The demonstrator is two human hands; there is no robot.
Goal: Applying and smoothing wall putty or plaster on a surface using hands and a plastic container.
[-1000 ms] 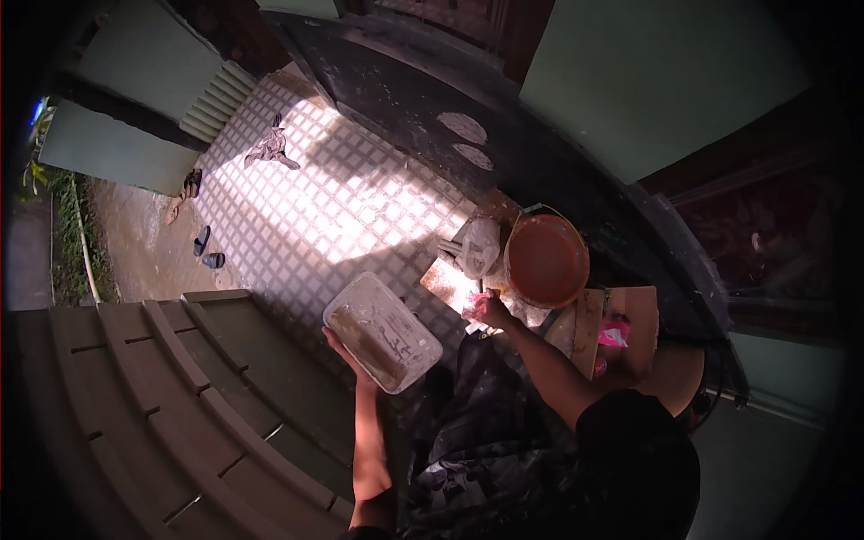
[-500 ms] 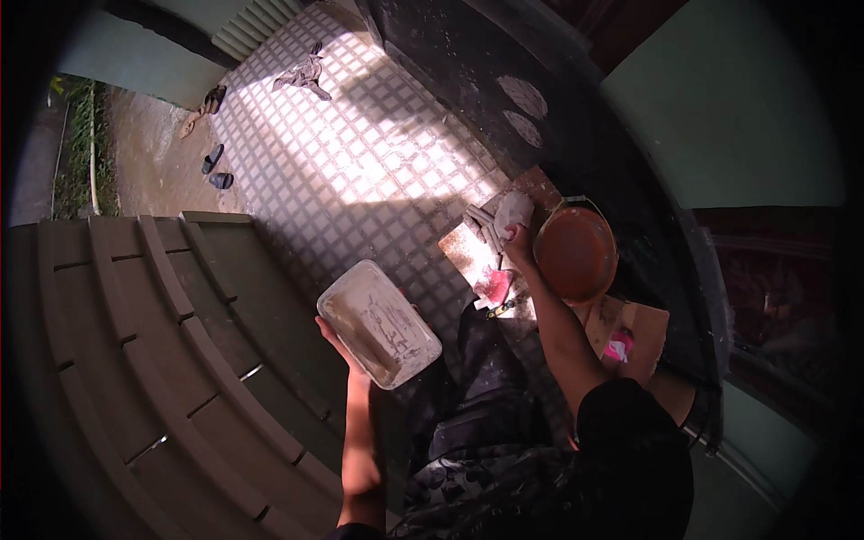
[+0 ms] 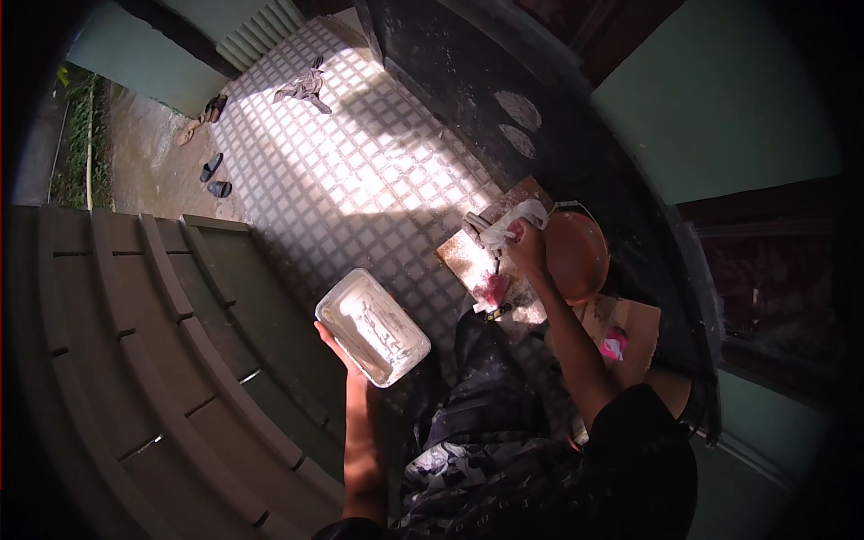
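At the near left of the scene, in the head view, a shallow white rectangular tub, apparently plastic, tilts with its open side toward the camera. Its corners are rounded, and dull, streaky residue coats the inside. The left hand is clamped on the tub's left wall, its fingers partly hidden behind it, so the tub lies directly against that hand, on its right.

Farther off and to the right, the right hand is closed on a crumpled whitish bag of thin, limp material. The bag bunches at the fingers and spreads to the far side and left of them; its contents cannot be told.

Just left of the bag lie pale, stubby cylindrical pieces, above a flat, dusty board with blotched patches. A crinkled pink packet sits nearer, and the round orange-brown bucket stands just right of the right hand. Nearer and right is a stiff brown cardboard box. Beyond, a lattice-patterned tiled floor carries a rumpled cloth on its far left part.
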